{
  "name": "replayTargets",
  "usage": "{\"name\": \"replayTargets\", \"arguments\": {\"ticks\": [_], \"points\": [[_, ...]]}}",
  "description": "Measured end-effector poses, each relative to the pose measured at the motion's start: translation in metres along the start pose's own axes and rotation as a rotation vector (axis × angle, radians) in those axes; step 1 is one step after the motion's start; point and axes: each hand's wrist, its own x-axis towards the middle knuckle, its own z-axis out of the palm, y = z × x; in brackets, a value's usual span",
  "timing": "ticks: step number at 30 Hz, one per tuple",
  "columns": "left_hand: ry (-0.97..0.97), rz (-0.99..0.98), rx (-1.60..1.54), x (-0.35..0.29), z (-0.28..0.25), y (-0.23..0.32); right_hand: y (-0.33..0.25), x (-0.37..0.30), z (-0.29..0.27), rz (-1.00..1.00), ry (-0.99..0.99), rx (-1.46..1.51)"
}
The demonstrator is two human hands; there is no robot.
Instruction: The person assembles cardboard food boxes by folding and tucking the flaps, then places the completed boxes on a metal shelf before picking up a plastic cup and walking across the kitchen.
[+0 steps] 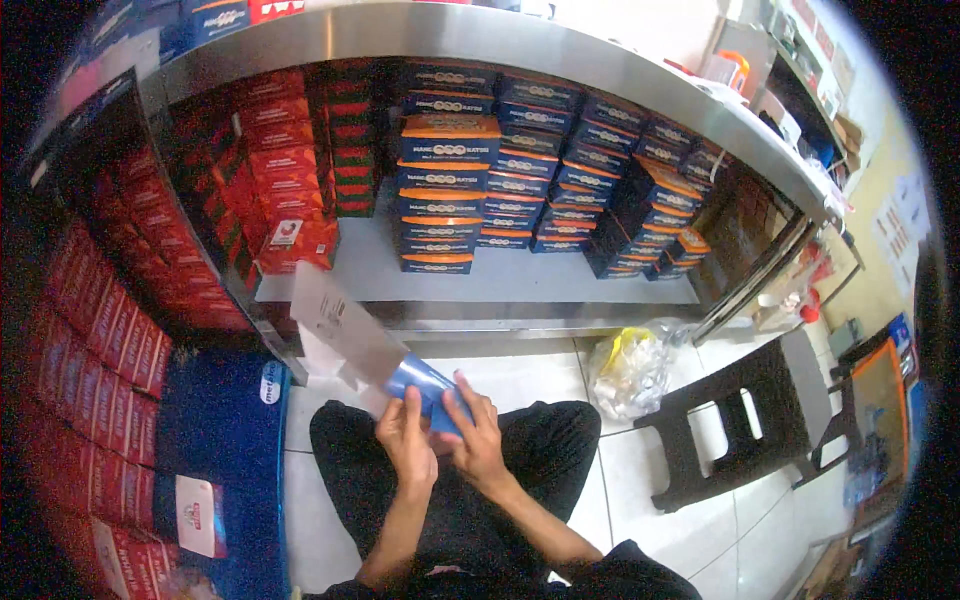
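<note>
The person wore black trousers [350,455], loose and matte, with soft folds over the rounded knees. The top was dark too, close to black; its right sleeve [640,575] stopped near the elbow and left the slim forearm [545,525] uncovered. A small pale, pinkish patch [445,570] showed near the lower edge, too blurred to read. The left hand [405,445] and right hand [480,440] were bare, with slender fingers.

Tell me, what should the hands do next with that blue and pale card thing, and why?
Perhaps slide the left hand up toward the pale end of the card to steady it. Both it and the right hand are at the blue end, while the pale end sticks out with no hand on it.
</note>
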Motion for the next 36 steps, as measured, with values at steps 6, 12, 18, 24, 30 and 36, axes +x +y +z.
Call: {"name": "replayTargets", "arguments": {"ticks": [6,12,18,24,30,36], "points": [[-0.154,0.130,-0.039,0.008,-0.030,-0.001,-0.001,0.017,0.004,0.033,-0.198,-0.083],[0.052,0.227,0.405,0.031,-0.054,0.023,0.015,0.034,-0.012,-0.168,-0.075,-0.136],[0.064,0.160,0.087,0.024,-0.036,-0.006,-0.014,0.020,0.012,0.006,0.003,0.027],[-0.076,0.142,-0.041,0.032,-0.044,-0.004,-0.023,0.018,0.019,0.049,-0.012,0.159],[-0.578,0.231,1.081,0.036,-0.084,0.025,0.033,0.046,-0.032,0.245,0.109,0.363],[-0.967,0.731,1.284,0.027,-0.134,0.018,0.066,0.061,-0.072,0.675,0.034,0.448]]}}
